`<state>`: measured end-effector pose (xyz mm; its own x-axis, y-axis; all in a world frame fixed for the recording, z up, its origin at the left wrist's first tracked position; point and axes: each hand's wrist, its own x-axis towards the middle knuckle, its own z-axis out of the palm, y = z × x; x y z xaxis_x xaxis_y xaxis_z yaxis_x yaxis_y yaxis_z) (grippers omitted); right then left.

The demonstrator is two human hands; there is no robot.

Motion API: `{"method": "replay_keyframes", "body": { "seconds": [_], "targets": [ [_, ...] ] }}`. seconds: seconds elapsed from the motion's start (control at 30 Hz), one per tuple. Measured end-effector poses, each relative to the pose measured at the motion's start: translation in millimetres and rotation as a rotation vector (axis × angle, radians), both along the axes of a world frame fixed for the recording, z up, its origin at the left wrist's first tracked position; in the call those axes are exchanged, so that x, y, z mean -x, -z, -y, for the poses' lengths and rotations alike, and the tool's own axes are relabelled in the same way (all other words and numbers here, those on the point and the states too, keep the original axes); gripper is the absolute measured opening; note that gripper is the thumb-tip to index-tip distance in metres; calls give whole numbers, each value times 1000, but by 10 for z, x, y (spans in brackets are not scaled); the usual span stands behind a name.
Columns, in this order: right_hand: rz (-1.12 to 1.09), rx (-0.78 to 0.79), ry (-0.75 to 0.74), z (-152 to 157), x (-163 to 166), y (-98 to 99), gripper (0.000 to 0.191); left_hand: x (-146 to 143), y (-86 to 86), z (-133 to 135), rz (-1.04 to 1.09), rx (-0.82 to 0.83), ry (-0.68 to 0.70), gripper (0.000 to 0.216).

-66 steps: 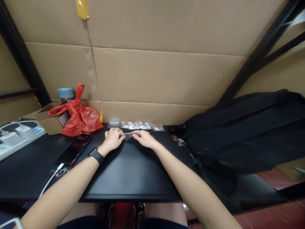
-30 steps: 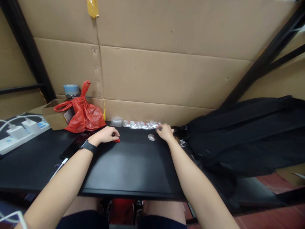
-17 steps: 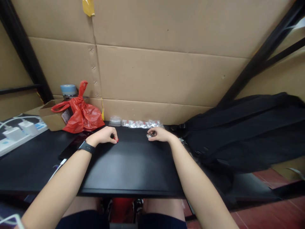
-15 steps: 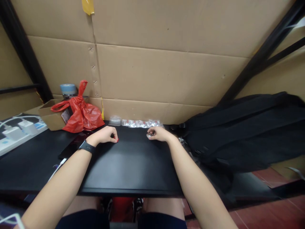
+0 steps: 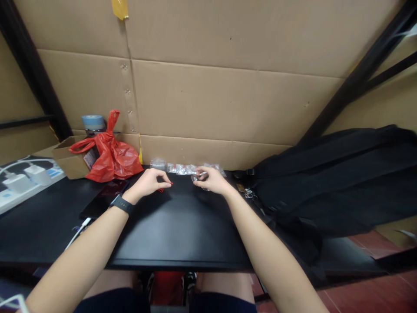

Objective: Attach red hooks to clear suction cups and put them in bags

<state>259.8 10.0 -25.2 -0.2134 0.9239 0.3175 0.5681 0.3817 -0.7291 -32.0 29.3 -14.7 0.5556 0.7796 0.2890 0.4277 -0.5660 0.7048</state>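
Observation:
My left hand, with a dark watch on the wrist, is closed in a pinch on a thin red cord. One tip of the cord sticks out past the thumb and forefinger, and a loop hangs below them. Opposite it, my right hand curls its fingers round a small, clear, shiny packet; what is inside cannot be made out. Both hands are just above the black tabletop, apart from each other. Behind them lies a row of clear packets with shiny contents, partly hidden by my right hand.
A red plastic bag and a cardboard box stand at the left, near a dark tablet and a white power strip. A black backpack fills the right side. Cardboard walls the back.
My left hand has moved right and slightly up, with more of the red cord showing. My right hand has shifted left, its fingers wider apart around the clear packet.

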Motion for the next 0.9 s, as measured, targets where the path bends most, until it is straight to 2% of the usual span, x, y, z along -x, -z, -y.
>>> {"method": "replay_keyframes", "body": {
  "seconds": [0.2,0.37,0.57,0.77,0.9],
  "targets": [
    [-255,-137,-137,196,436,-108,39,-204,9,107,221,-4,-55,25],
    [-376,-161,-192,300,613,-117,41,-334,-19,206,463,36,-20,32],
    [-407,-192,-205,358,702,-125,40,-377,-8,244,533,59,38,28],
    [-425,-199,-200,361,730,-103,39,-399,-39,292,554,63,10,27],
    [-409,-117,-189,341,719,-104,24,-387,-37,299,540,11,-52,27]
  ]
}}
